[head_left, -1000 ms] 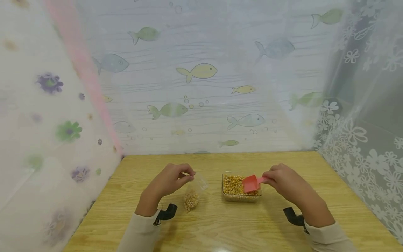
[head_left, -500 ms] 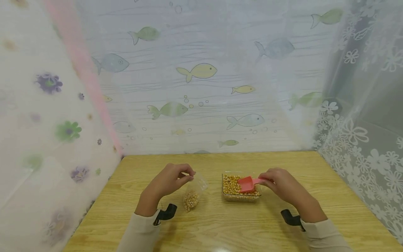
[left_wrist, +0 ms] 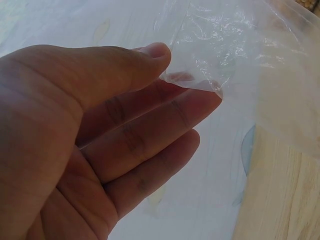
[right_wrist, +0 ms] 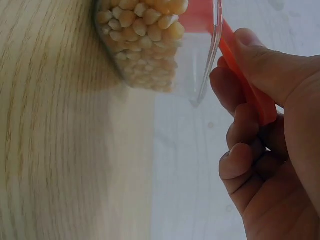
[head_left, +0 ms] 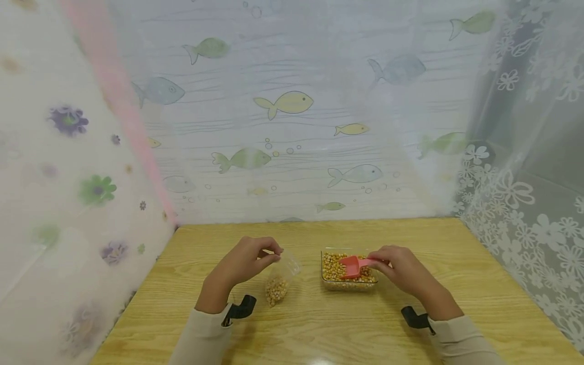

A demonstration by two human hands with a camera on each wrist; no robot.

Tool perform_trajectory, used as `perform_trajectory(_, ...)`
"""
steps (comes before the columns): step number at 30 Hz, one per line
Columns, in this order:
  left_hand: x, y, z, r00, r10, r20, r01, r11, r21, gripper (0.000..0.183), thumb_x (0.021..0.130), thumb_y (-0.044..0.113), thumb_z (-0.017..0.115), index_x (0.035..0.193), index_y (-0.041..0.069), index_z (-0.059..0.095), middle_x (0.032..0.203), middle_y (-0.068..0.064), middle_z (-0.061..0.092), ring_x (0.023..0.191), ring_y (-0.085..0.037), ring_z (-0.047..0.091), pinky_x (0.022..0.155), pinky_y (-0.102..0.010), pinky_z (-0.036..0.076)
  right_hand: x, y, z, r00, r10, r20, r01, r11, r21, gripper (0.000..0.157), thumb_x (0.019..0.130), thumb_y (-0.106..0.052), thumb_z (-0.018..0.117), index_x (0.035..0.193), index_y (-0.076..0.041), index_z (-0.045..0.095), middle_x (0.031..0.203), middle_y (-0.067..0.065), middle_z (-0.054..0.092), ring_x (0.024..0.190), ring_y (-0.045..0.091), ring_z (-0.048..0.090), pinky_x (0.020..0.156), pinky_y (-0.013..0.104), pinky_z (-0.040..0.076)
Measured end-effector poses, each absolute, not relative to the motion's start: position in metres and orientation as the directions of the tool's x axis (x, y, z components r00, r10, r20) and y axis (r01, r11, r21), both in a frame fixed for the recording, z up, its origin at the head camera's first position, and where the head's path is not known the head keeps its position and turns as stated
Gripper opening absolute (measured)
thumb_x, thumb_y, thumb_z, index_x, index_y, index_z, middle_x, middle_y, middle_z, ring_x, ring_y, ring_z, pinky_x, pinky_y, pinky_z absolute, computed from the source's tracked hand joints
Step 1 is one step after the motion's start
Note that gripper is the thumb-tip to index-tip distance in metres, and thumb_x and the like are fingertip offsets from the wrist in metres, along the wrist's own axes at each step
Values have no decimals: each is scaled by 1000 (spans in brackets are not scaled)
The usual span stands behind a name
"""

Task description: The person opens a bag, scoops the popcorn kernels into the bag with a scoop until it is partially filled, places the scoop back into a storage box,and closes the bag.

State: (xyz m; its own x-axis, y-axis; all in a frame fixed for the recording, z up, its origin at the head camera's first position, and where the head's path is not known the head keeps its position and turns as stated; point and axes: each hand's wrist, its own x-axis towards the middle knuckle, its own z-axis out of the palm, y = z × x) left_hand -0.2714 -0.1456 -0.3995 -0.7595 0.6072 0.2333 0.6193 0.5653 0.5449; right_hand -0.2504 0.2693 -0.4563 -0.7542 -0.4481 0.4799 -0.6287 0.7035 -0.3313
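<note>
My left hand [head_left: 248, 261] pinches the top edge of a clear plastic bag [head_left: 288, 264] between thumb and fingertips. Corn kernels [head_left: 276, 290] fill the bag's lower part, over the table. To the right, a clear rectangular container [head_left: 349, 285] holds many yellow corn kernels [head_left: 331, 266]. My right hand [head_left: 401, 266] grips the handle of a small pink scoop [head_left: 351, 267], whose blade lies at the kernels inside the container. In the right wrist view the red-pink handle [right_wrist: 252, 90] passes over the container's rim, with thumb and fingers curled round it.
The wooden table [head_left: 310, 324] ends at a curtain [head_left: 292, 192] printed with fish along the back. A flowered curtain [head_left: 98, 243] hangs at the left and a sheer one [head_left: 524, 228] at the right. Black wrist mounts [head_left: 244, 306] sit on both sleeves.
My right hand has moved left, and the scoop has slid left over the kernels toward the container's middle. The left hand and the bag have stayed in place.
</note>
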Motion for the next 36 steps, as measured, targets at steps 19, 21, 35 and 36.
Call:
perform_trajectory(19,-270,-146,-397,-766,602,225,611,574,546,8,103,20,67,109,21,71,120,-4,75,102,-15,77,87,-33,62,-253,258,-470,-724,-436,534,-654,679,-332,11,93,-14,78,103,-14,80,89,-8,73,72,-5,55,61,22,50)
perform_trajectory(21,-269,-146,-396,-769,599,223,608,578,545,8,103,20,67,109,21,71,120,-4,75,102,-15,77,87,-33,62,-252,259,-469,-736,-431,523,-645,681,-346,12,93,-15,78,104,-14,80,90,-8,73,72,-5,55,61,22,51)
perform_trajectory(35,-269,-147,-394,-766,602,227,610,567,554,11,103,19,66,112,13,71,120,-4,74,104,-17,76,89,-33,62,-251,274,-455,-757,-418,503,-622,697,-357,10,94,-15,77,103,-15,80,90,-10,74,70,-5,54,60,22,49)
perform_trajectory(36,-269,-147,-395,-765,603,227,610,565,556,12,103,19,66,112,12,71,120,-4,74,104,-17,76,89,-33,62,-251,275,-455,-757,-417,503,-621,699,-356,10,94,-15,77,103,-15,80,90,-10,74,70,-6,54,60,22,49)
